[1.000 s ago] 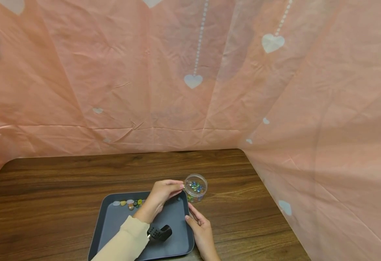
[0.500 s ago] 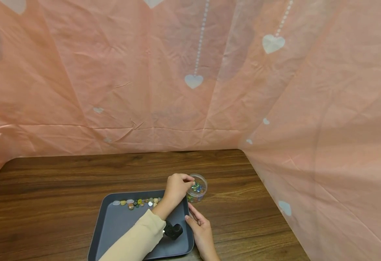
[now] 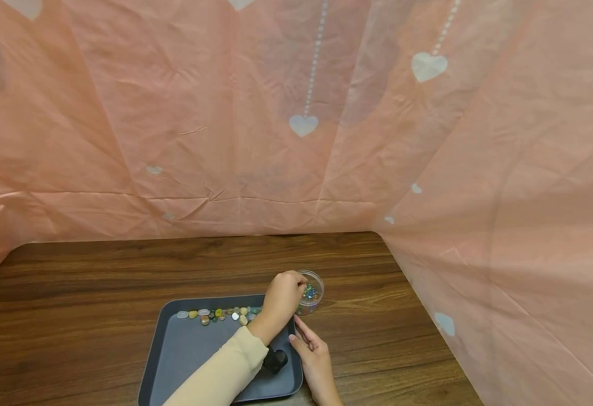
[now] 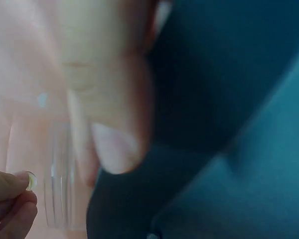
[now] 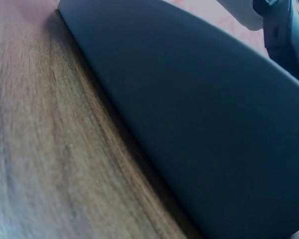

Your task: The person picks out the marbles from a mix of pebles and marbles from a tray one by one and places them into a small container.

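Note:
My left hand [image 3: 281, 293] is at the round clear plastic jar [image 3: 319, 282], its fingers over the jar's near-left rim. In the left wrist view its fingertips pinch a small clear, yellowish glass bead [image 4: 32, 181] beside the jar. Blue and green glass beads [image 3: 310, 292] lie in the jar. My right hand [image 3: 313, 358] holds the right edge of the dark grey tray [image 3: 210, 361], thumb on the rim and fingers along the outside. That thumb [image 4: 114, 142] looms large in the left wrist view. Along the tray's far wall sit several polished stones [image 3: 218, 312], partly hidden by the left arm.
Both tray and jar stand on a dark wood-grain table [image 3: 367, 332]. A pink curtain [image 3: 255, 141] with white hearts hangs behind and to the right. The left arm's beige sleeve [image 3: 225, 366] and black wrist camera [image 3: 275, 360] cross over the tray.
My left hand has moved right, from the jar's left side to over its opening, uncovering more stones along the tray's far wall. The right hand stays at the tray's edge.

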Motion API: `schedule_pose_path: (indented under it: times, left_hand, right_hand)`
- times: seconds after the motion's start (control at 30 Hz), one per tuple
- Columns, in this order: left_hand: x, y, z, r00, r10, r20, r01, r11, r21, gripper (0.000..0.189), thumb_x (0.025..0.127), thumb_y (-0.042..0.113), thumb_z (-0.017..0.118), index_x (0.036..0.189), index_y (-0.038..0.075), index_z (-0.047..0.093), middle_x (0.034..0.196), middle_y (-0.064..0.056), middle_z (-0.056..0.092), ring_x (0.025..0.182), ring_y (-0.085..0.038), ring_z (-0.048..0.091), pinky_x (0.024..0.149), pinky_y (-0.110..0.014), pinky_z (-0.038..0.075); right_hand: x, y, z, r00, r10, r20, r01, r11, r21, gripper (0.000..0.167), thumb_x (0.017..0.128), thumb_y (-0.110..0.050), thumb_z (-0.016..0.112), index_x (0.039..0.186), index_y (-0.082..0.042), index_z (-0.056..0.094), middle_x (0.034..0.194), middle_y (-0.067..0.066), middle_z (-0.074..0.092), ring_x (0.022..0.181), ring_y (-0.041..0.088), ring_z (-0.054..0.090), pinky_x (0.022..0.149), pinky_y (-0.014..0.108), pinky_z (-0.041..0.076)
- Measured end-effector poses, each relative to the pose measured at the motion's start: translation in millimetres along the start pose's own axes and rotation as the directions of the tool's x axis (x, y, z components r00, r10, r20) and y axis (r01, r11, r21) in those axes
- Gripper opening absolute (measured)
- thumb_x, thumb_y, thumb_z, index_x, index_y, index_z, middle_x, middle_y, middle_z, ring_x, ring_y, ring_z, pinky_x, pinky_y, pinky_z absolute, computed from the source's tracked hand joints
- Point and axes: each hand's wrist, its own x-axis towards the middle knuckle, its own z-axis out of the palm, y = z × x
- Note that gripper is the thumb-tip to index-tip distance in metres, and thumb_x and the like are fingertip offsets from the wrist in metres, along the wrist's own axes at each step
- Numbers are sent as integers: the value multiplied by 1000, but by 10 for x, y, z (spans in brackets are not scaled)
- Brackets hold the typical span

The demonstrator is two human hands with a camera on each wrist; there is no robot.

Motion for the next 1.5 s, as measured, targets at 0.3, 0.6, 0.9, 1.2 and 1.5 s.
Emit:
schedule_pose_path:
  times: [0.3, 0.6, 0.9, 1.2, 1.5]
  left_hand:
    - [-10, -2, 37, 999, -38, 18, 39, 998, -55, 8, 86, 9, 75, 92, 5, 78, 92, -8, 77, 85, -20, 73, 70, -29, 57]
    - [-49, -340, -581, 919, -376, 123, 356, 650, -671, 23, 87, 18, 76, 103, 1, 77, 100, -9, 77, 84, -12, 71, 85, -37, 58]
    - [-362, -721, -1122, 868, -476, 139, 417, 549, -724, 31, 88, 16, 76, 113, -2, 72, 100, -3, 78, 83, -6, 73, 88, -34, 58]
    - [-683, -1048, -1452, 829, -557, 48, 375, 491, -786, 15, 88, 11, 75, 102, 6, 77, 83, 13, 77, 83, -3, 73, 82, -24, 58]
    - [-1051, -1316, -1605, 791, -611, 5, 323, 411, -852, 19, 88, 7, 74, 80, 24, 78, 83, 11, 77, 83, -3, 74, 83, -23, 57]
  right_hand:
    - [-10, 10, 0, 1000, -29, -6, 29, 1000, -1, 51, 96, -11, 62, 142, 6, 48, 149, 24, 45, 141, 34, 41, 102, 17, 44]
    - [18, 2, 16, 999, -27, -19, 28, 999, 32, 50, 94, -7, 63, 141, 6, 49, 147, 23, 48, 138, 32, 45, 96, 16, 48]
    - [42, 19, 41, 999, -23, -24, 24, 999, 38, 51, 94, -7, 63, 142, 6, 49, 148, 22, 47, 139, 32, 44, 96, 15, 47]
    - [59, 34, -6, 999, -6, -50, 7, 1000, 16, 50, 95, -8, 63, 142, 4, 49, 147, 21, 48, 138, 30, 45, 95, 14, 48]
    - [46, 22, -45, 997, -7, -76, 8, 1000, 12, 50, 94, -7, 63, 141, 5, 50, 148, 20, 48, 137, 23, 48, 95, 14, 47]
